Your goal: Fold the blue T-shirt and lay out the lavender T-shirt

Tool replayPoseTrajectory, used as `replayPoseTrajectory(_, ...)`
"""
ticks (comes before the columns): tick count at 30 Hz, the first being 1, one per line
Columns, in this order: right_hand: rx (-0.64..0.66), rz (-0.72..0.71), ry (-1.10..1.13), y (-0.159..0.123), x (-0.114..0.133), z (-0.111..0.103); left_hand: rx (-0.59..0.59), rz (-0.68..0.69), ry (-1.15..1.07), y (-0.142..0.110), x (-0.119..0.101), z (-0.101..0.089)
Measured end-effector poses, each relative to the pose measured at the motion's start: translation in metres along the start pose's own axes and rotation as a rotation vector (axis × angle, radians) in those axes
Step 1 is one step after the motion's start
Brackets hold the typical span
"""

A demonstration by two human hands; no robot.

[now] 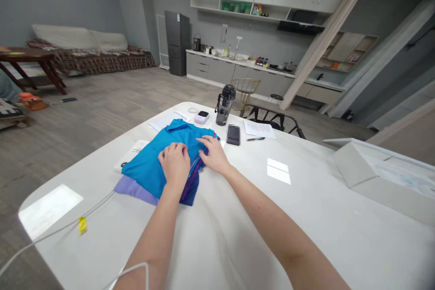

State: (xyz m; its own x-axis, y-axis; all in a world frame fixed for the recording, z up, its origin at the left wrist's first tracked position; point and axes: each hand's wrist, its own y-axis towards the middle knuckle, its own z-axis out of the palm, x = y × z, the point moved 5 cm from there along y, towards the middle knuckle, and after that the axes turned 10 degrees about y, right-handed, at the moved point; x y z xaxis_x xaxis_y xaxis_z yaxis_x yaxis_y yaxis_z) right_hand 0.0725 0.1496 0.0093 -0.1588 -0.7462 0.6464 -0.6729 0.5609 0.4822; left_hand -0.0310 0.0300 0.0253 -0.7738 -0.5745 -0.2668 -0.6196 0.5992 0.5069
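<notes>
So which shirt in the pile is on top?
The bright turquoise shirt, under both hands; the pale lilac shirt and dark blue shirt only peek out beneath it.

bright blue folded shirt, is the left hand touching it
Touching: the head view shows the left hand lying flat, palm down, on the bright blue folded shirt.

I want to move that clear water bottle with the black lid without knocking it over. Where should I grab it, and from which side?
Grip the clear water bottle around its straight middle body, below the black lid. It stands upright, so a sideways wrap looks steadiest. Coming from the near left seems best, since the dark phone lies just to its right.
</notes>
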Motion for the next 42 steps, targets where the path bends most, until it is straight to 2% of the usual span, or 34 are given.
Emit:
replayPoseTrajectory(4, 0.062, 0.084, -0.036, 0.002, 0.011, 0.011, 0.005, -0.010, -0.162, 0.008, -0.005, -0.018)
replayPoseTrajectory(7, -0.011, 0.139, 0.025, -0.011, 0.019, -0.003, 0.059, 0.096, -0.353, 0.013, -0.016, -0.027)
replayPoseTrajectory(12, -0.182, 0.225, 0.296, -0.069, 0.047, -0.064, 0.222, 0.341, -0.569, 0.004, -0.046, -0.044)
replayPoseTrajectory(15, -0.239, 0.270, 0.400, -0.116, 0.068, -0.106, 0.305, 0.457, -0.558, -0.011, -0.069, -0.053)
replayPoseTrajectory(17, -0.259, 0.312, 0.464, -0.150, 0.082, -0.132, 0.319, 0.502, -0.467, -0.024, -0.083, -0.056)
replayPoseTrajectory(19, -0.278, 0.355, 0.528, -0.187, 0.095, -0.155, 0.263, 0.446, -0.318, -0.039, -0.092, -0.055)
replayPoseTrajectory(21, -0.285, 0.405, 0.579, -0.226, 0.107, -0.174, 0.192, 0.298, -0.170, -0.056, -0.096, -0.050)
replayPoseTrajectory(23, -0.268, 0.465, 0.615, -0.264, 0.117, -0.186, 0.219, 0.170, -0.086, -0.077, -0.100, -0.038)
replayPoseTrajectory(26, -0.163, 0.545, 0.636, -0.316, 0.134, -0.194, 0.406, 0.138, -0.059, -0.116, -0.116, -0.011)
replayPoseTrajectory(28, -0.029, 0.573, 0.633, -0.345, 0.145, -0.194, 0.470, 0.170, -0.054, -0.141, -0.129, 0.001)
replayPoseTrajectory(32, 0.285, 0.582, 0.666, -0.397, 0.162, -0.196, 0.457, 0.259, -0.002, -0.181, -0.150, 0.013)
replayPoseTrajectory(35, 0.519, 0.599, 0.753, -0.432, 0.166, -0.207, 0.470, 0.263, 0.047, -0.197, -0.157, 0.021)
replayPoseTrajectory(37, 0.631, 0.659, 0.774, -0.449, 0.162, -0.217, 0.497, 0.244, 0.071, -0.202, -0.162, 0.028)
replayPoseTrajectory(40, 0.662, 0.758, 0.642, -0.459, 0.141, -0.227, 0.495, 0.293, 0.062, -0.209, -0.182, 0.038)
replayPoseTrajectory(42, 0.558, 0.775, 0.476, -0.449, 0.116, -0.229, 0.471, 0.366, 0.012, -0.214, -0.204, 0.044)
